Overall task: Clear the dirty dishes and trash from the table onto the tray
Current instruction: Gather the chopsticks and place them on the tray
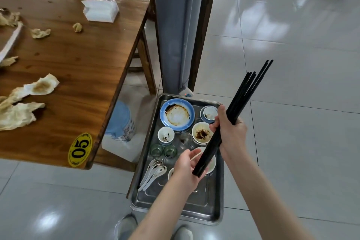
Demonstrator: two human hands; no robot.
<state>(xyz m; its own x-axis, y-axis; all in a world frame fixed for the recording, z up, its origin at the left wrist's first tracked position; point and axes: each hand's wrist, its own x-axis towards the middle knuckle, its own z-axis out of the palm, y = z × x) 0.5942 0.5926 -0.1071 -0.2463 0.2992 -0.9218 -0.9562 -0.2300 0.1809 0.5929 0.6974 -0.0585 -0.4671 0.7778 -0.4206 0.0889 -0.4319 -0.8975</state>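
Note:
A metal tray (196, 206) stands low beside the table, holding a stained blue plate (176, 114), dirty bowls (202, 133), small cups (166, 136), green glasses (155, 150) and white spoons (153, 171). Above its right side my right hand (231, 128) is shut on a bundle of black chopsticks (246, 91) that slants up to the right. My left hand (188, 167) cups the bundle's lower ends over a bowl, and a thin wooden stick lies by its fingers. Soiled napkins (39, 85) lie scattered on the wooden table (81, 60).
A white pack of tissues (100, 10) sits at the table's far side. A yellow "05" sticker (80, 149) marks the near corner. A grey pillar (175, 25) rises behind the tray. A white and blue bin (121, 122) stands under the table's edge. Tiled floor spreads right.

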